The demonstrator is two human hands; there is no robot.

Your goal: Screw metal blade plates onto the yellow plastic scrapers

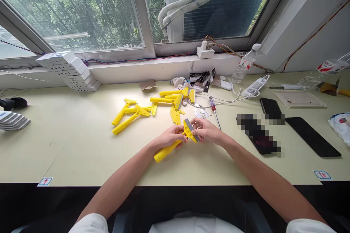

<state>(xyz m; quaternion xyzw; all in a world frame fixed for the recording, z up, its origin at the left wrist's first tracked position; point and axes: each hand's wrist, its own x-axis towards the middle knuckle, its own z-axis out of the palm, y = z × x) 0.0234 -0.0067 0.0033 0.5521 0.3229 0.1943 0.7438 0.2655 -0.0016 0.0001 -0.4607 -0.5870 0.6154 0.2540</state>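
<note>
A yellow scraper (167,151) lies slantwise over the table's front part, its handle pointing down and left. My left hand (171,136) is closed round its neck, just below the head. With finger and thumb my right hand (202,129) grips the grey metal blade (195,136) along the head's right edge. Beyond my hands lie loose yellow plastic pieces (175,115) and small screws on white slips (201,112). A screwdriver (212,104) with a red and clear handle rests just past my right hand. How the blade is fixed is hidden by my fingers.
More yellow scrapers lie to the left (131,118) and behind (166,99). Stacked white boxes (71,71) stand at the back left. Toward the right are a plastic bottle (244,66), a power strip (255,86), dark phones (311,136) and a shallow tray (300,99).
</note>
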